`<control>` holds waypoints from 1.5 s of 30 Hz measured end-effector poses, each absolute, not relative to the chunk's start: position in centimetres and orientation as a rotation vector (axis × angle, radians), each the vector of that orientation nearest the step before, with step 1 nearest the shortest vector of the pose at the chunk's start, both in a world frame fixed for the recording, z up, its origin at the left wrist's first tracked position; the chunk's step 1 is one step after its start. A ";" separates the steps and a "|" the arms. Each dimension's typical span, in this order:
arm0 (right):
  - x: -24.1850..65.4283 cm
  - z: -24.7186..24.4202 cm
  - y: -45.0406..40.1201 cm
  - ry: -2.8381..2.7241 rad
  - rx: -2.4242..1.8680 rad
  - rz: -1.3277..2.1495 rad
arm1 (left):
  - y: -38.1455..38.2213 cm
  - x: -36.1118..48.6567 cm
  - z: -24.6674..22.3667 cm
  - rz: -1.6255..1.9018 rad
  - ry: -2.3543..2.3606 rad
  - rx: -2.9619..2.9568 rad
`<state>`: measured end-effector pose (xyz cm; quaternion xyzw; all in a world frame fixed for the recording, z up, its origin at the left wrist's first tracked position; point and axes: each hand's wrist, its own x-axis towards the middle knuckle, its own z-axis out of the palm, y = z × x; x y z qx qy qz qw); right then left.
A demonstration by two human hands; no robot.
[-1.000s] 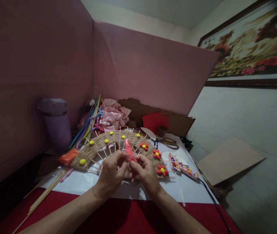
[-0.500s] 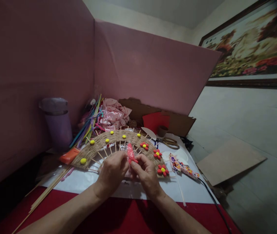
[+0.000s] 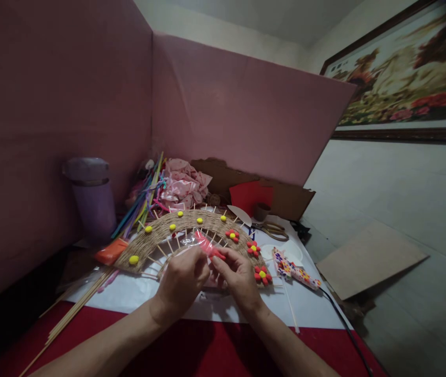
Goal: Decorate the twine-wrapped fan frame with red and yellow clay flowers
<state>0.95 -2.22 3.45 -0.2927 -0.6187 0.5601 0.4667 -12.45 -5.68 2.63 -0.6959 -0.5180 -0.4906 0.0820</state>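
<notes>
Red clay in a clear plastic wrapper (image 3: 206, 244) is between my hands. My right hand (image 3: 236, 275) pinches its lower right end between thumb and forefinger. Curled against the left side of the wrapper is my left hand (image 3: 183, 277), its fingertips partly hidden. Behind both hands lies a woven twine arch (image 3: 191, 219) with thin sticks poking out along its edges. Yellow clay dots (image 3: 149, 229) sit along it, and on its right part three have red petals round them, such as the lowest flower (image 3: 262, 275).
An orange clay packet (image 3: 111, 251) and long sticks (image 3: 77, 309) lie left. Scissors (image 3: 273, 229) are behind, right of the arch. A flower-patterned glue gun (image 3: 296, 271) with a black cord lies right. A purple tumbler (image 3: 94, 201) stands back left.
The red clay and its wrapper have tilted to the left, with the lower end shifting slightly right. Both hands remain close together in nearly the same place.
</notes>
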 end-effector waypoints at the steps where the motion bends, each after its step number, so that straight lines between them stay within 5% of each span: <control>1: 1.0 3.5 -2.3 -1.519 -0.733 1.366 | -5.6 -12.4 2.6 -1.442 -1.533 -2.080; 12: 1.4 3.3 -1.6 -1.542 -0.773 1.256 | -6.4 -12.0 2.6 -1.404 -1.277 -2.257; 19: 2.1 3.9 -1.3 -1.477 -0.693 1.249 | -5.5 -13.8 5.1 -2.208 -1.716 -1.719; 26: 2.0 3.6 -1.5 -1.502 -0.677 1.350 | -4.2 -15.0 5.0 -2.885 -2.045 -1.845; 36: 2.4 3.3 -0.7 -1.319 -0.641 1.422 | -3.3 -16.1 4.9 -3.134 -2.049 -0.994; 45: 3.0 5.0 -0.7 -1.098 -0.452 1.676 | -3.7 -16.3 5.8 -3.206 -1.840 -1.094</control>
